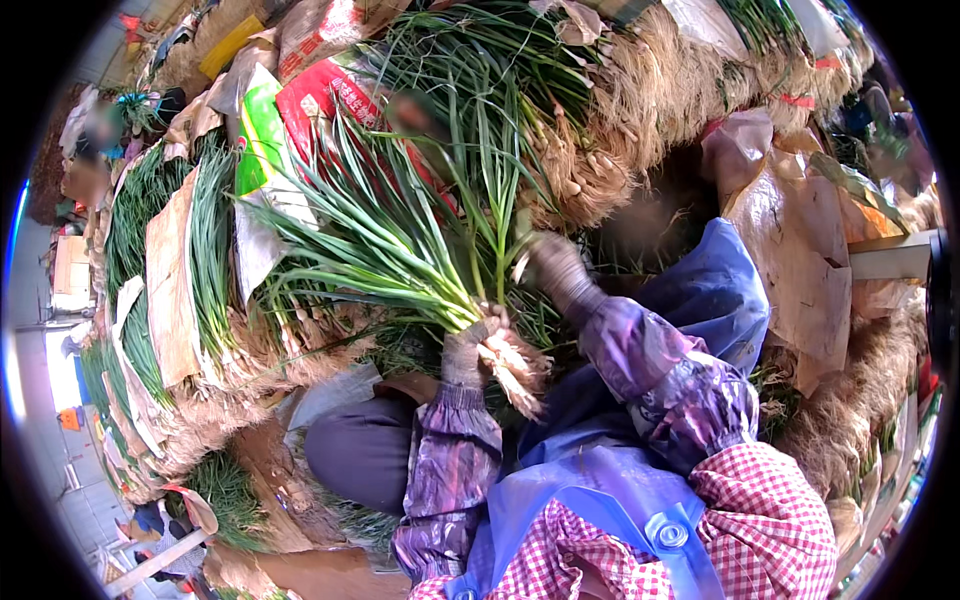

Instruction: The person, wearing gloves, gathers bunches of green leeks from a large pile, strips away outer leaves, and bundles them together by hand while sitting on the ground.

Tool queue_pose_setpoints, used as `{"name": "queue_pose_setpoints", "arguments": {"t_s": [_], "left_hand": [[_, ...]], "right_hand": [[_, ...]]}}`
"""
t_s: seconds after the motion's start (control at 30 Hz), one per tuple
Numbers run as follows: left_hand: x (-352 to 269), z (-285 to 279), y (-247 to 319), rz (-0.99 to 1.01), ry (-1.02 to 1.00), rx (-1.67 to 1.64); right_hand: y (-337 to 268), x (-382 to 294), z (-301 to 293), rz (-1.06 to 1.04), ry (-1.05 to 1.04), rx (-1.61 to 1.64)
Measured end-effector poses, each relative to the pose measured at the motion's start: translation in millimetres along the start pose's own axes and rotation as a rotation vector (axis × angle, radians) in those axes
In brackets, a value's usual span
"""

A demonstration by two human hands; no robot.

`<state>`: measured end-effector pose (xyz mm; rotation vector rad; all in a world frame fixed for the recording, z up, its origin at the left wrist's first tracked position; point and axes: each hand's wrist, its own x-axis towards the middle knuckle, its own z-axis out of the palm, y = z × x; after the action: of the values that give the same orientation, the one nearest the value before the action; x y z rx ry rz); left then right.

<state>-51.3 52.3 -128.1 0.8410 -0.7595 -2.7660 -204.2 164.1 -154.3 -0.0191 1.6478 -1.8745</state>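
Observation:
My left hand [469, 345], in a worn glove, is closed around the lower stems of a bunch of green onions [420, 274]. Their green leaves fan up and to the left, while the pale root ends [517, 364] stick out below the fist. Just right of the bunch is my gloved right hand [553, 261], blurred at the fingers. A small whitish piece shows at its fingertips, beside upright green onion stalks [501, 251]; whether the hand grips anything is unclear.
Stacked green onions with fibrous roots [660, 90] lie ahead, and more onions [210, 255] lie at left between brown sheets [171, 277]. A red printed sack [326, 97] lies behind the bunch. Brown sheeting [795, 247] hangs at right. A blue apron [697, 292] covers my lap.

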Motion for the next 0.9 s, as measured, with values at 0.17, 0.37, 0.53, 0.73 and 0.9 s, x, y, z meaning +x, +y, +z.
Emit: {"name": "queue_pose_setpoints", "arguments": {"t_s": [0.17,0.37,0.53,0.73,0.9], "left_hand": [[-1,-76,4,0.061,0.112,0.068],[-10,-43,-1,-0.283,0.183,0.085],[-25,-14,-10,0.008,0.188,0.381],[-21,-44,4,-0.170,0.024,-0.008],[-68,18,72,-0.098,-0.240,-0.193]], "right_hand": [[-10,-8,-21,0.127,-0.237,-1.701],[-57,-26,42,-0.394,-0.005,-1.223],[-43,1,62,-0.157,-0.462,-1.237],[-32,-14,18,0.101,-0.183,0.047],[12,13,-41,-0.178,-0.229,-1.488]]}}
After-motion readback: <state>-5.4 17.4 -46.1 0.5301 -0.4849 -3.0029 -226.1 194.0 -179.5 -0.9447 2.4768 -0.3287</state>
